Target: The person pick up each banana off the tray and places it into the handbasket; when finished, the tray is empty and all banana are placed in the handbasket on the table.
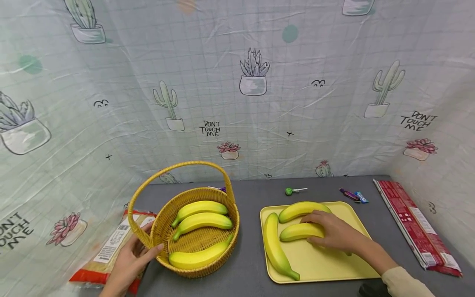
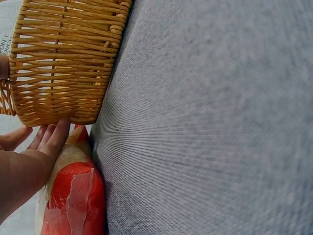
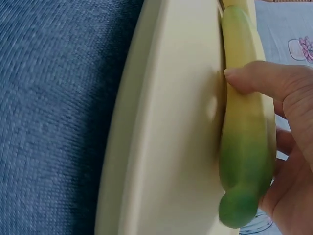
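My left hand [image 1: 128,262] holds the side of a yellow wicker basket [image 1: 219,264], thumb at the rim and fingers [image 2: 56,139] against the outer weave. Inside the basket lie a banana [image 1: 200,207] at the back, another banana [image 1: 205,222] beside it and a third banana [image 1: 198,256] near the front. My right hand [image 1: 334,233] grips a banana [image 3: 244,132] over the yellow tray [image 1: 315,266], thumb on one side and fingers on the other. Another banana [image 1: 302,209] lies behind it on the tray, and a long banana [image 1: 274,247] runs along the tray's left side.
A red and clear food bag [image 1: 111,247] lies left of the basket, under my left hand. Behind the tray are a green lollipop [image 1: 289,191] and small wrapped candies [image 1: 350,195]. A long red packet [image 1: 415,222] lies at the right, and a patterned curtain [image 1: 259,123] encloses the table.
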A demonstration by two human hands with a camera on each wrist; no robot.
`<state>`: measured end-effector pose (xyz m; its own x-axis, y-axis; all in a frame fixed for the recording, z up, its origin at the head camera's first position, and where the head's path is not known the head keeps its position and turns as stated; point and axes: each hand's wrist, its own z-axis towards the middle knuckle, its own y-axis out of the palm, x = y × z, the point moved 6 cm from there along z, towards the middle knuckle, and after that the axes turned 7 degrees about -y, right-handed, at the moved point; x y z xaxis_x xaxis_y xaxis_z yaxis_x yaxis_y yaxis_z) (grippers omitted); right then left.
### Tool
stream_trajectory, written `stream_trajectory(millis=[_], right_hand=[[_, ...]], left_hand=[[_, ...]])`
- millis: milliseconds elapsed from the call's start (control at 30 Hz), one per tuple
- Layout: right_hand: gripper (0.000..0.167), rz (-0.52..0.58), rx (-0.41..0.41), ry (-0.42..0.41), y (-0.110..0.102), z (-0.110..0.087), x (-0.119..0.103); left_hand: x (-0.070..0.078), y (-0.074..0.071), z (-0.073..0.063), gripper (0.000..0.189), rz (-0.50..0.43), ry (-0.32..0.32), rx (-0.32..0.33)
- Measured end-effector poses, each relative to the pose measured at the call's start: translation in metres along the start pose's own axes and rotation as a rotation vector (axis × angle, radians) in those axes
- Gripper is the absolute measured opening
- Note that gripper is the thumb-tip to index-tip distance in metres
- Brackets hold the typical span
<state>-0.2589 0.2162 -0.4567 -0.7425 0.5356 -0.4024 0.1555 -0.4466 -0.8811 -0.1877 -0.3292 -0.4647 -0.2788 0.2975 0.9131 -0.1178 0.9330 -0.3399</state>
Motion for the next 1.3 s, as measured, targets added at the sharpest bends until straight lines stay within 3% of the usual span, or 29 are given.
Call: stream_trajectory(millis=[300,500,667,1300], right_hand=[[0.037,0.038,-0.011,0.050,-0.011,-0.009,0.002],[0.036,0.022,0.017,0.019,-0.022,-0.002,-0.008],[0.033,0.006,0.050,-0.034,-0.029,0.009,-0.018],[0.030,0.050,0.000,-0.137,-0.041,0.074,-0.071]], left_hand=[[-0.001,0.004,0.001,0.086,-0.012,0.025,-0.010],[0.003,0.002,0.001,0.084,0.004,0.059,-0.015],[0.004,0.000,0.000,0.083,0.004,0.061,-0.011],[0.002,-0.002,0.000,0.084,-0.005,0.078,-0.004]])
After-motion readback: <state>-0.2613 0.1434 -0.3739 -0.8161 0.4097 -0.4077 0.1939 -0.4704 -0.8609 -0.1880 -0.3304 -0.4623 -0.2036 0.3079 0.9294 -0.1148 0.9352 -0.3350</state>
